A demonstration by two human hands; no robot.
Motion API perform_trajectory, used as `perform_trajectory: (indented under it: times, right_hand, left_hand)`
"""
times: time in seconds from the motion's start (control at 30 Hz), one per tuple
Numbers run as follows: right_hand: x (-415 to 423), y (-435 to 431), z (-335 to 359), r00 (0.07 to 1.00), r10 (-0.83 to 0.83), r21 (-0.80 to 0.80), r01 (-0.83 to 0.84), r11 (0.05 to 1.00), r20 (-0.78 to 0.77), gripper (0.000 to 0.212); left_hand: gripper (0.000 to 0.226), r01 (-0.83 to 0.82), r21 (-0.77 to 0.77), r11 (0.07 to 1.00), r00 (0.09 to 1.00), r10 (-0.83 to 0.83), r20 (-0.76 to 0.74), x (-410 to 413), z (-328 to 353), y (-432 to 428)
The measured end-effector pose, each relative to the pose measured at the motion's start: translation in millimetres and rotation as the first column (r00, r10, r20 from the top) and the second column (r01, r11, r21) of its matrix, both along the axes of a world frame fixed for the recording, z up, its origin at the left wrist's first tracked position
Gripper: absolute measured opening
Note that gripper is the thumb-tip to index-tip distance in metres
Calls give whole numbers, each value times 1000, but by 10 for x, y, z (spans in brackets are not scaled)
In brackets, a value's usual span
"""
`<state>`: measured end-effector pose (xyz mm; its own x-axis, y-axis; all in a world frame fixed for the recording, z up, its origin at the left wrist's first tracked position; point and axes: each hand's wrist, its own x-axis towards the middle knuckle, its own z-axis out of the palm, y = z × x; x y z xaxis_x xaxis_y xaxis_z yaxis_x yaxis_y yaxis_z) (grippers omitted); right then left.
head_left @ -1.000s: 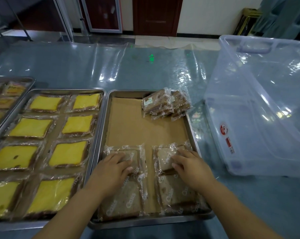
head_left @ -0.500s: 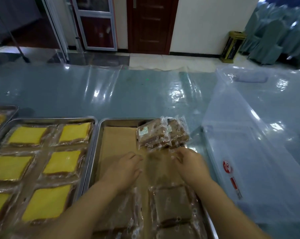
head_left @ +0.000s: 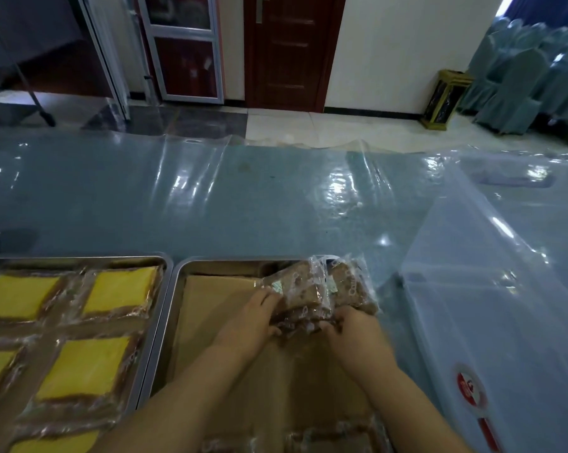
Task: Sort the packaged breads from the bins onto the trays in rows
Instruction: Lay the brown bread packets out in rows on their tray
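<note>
The left hand (head_left: 248, 318) and right hand (head_left: 354, 333) each grip the pile of brown bread packs (head_left: 304, 289) just ahead of them on the tray (head_left: 177, 289), probably taking packs for the next row.

One camera sits on the person's head. It looks forward and down over the table (head_left: 210, 207). It is very near the left hand (head_left: 248, 322) and the right hand (head_left: 354, 335), and both arms come in from the near edge. The bread packs (head_left: 304, 289) sit about in the middle. A tray (head_left: 230, 262) lies near, the bin (head_left: 505, 322) fills the right, and a door (head_left: 292, 50) stands far off. The wide lens bends lines at the sides.
</note>
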<state>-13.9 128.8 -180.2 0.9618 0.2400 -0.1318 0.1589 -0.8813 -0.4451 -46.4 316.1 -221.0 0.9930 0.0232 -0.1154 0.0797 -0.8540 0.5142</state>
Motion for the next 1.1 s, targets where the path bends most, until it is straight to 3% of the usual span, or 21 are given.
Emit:
perform_trajectory:
  times: [0.13, 0.43, 0.63, 0.83, 0.97, 1.1]
  right_hand:
    - [-45, 10, -55, 996, -74, 101, 79, 992, -45, 8]
    - [-311, -22, -84, 966, -237, 458, 257, 851, -101, 22]
    - [-426, -62, 75, 978, -206, 539, 190, 821, -32, 27]
    - [-504, -209, 195, 988, -132, 534, 67, 843, 84, 32]
    - [-527, -389, 264, 992, -65, 402, 16, 916, 108, 41]
    - [-552, -450, 268, 993, -93, 293, 67, 954, 74, 42]
  left_hand:
    - [46, -10, -15, 1000, 996, 12, 89, -106, 25, 52]
    - [28, -110, -255, 961, 940, 184, 288, -644, 419, 219]
    - [27, -234, -329, 915, 935, 304, 181, -881, 531, 367]
    - [30, -311, -186, 932, 932, 338, 132, -1011, 427, 537]
    - [35, -370, -63, 927, 910, 375, 174, -1058, 392, 546]
    - [33, -311, 85, 947, 929, 284, 238, -1091, 346, 387]
